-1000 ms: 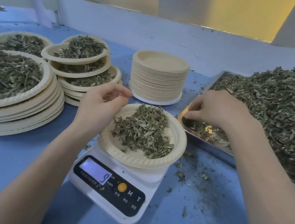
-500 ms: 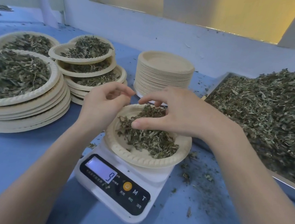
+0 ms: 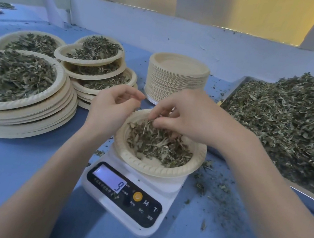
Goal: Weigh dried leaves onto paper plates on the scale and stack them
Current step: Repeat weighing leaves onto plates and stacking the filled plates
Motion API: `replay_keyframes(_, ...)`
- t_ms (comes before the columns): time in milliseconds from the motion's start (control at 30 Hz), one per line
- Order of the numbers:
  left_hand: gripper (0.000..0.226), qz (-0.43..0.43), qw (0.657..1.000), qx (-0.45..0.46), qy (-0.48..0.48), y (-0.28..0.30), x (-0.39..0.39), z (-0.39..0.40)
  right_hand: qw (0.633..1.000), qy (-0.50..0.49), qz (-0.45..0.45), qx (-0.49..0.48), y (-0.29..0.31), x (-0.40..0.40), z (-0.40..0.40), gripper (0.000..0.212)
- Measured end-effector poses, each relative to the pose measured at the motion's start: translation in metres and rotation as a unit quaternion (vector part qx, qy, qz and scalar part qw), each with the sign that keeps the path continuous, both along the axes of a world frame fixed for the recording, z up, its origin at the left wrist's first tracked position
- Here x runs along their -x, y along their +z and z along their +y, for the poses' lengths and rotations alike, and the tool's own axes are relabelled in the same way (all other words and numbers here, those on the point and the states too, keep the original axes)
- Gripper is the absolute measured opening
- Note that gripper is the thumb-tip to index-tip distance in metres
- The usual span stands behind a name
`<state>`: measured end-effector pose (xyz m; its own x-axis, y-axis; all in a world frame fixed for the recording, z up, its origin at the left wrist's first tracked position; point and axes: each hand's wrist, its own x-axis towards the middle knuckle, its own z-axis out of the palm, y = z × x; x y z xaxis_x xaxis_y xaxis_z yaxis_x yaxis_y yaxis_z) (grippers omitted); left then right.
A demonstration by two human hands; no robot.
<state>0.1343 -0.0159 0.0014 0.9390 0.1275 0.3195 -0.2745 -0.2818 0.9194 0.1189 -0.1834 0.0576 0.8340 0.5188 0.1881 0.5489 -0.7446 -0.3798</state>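
Beige paper plate (image 3: 156, 165) on white digital scale (image 3: 130, 195); right hand (image 3: 188, 116) pinches dried green leaves (image 3: 158, 144), left hand (image 3: 110, 109) loosely curled, empty; a dropped clump could overshoot.

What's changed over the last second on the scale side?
The right hand left the metal tray and came across to the plate on the scale; its fingers now work a pinch of dried leaves into it. The left hand stays beside the plate's rim. The display still shows 9; the stacks are unmoved.
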Motion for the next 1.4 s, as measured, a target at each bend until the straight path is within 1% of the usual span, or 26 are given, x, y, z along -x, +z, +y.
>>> replay_keyframes(100,0.019,0.005,1.0,-0.003,0.003,0.0,0.0,0.0,0.998,-0.013,0.016,-0.056,0.008,0.0,-0.009,0.009)
replay_keyframes(300,0.019,0.011,1.0,-0.007,0.007,0.0,0.0,-0.001,0.993,-0.046,-0.011,-0.112,0.018,-0.002,-0.025,0.009)
replay_keyframes(600,0.017,0.014,1.0,-0.017,-0.002,0.002,0.005,-0.004,0.991,-0.046,-0.001,-0.124,0.016,-0.002,-0.021,0.009)
replay_keyframes(900,0.023,0.02,1.0,-0.02,-0.003,0.002,0.005,-0.006,0.992,-0.05,0.005,-0.115,0.016,-0.002,-0.023,0.011)
replay_keyframes(1200,0.019,0.017,1.0,-0.018,-0.003,0.0,0.003,-0.003,0.99,-0.051,0.018,-0.127,0.015,-0.002,-0.022,0.009)
replay_keyframes(1267,0.017,0.015,1.0,-0.016,-0.001,-0.001,0.002,-0.002,0.991,-0.074,-0.002,-0.112,0.016,-0.005,-0.028,0.009)
replay_keyframes(1300,0.019,0.015,1.0,-0.016,0.001,-0.001,0.001,-0.002,0.991,-0.099,-0.024,-0.09,0.017,-0.008,-0.033,0.009)
replay_keyframes(1367,0.02,0.014,1.0,-0.015,0.002,-0.001,0.001,-0.001,0.983,-0.168,-0.078,-0.004,0.02,-0.014,-0.047,0.008)
replay_keyframes(1400,0.019,0.013,1.0,-0.016,0.001,-0.001,0.001,-0.001,0.972,-0.206,-0.096,0.049,0.021,-0.017,-0.056,0.01)
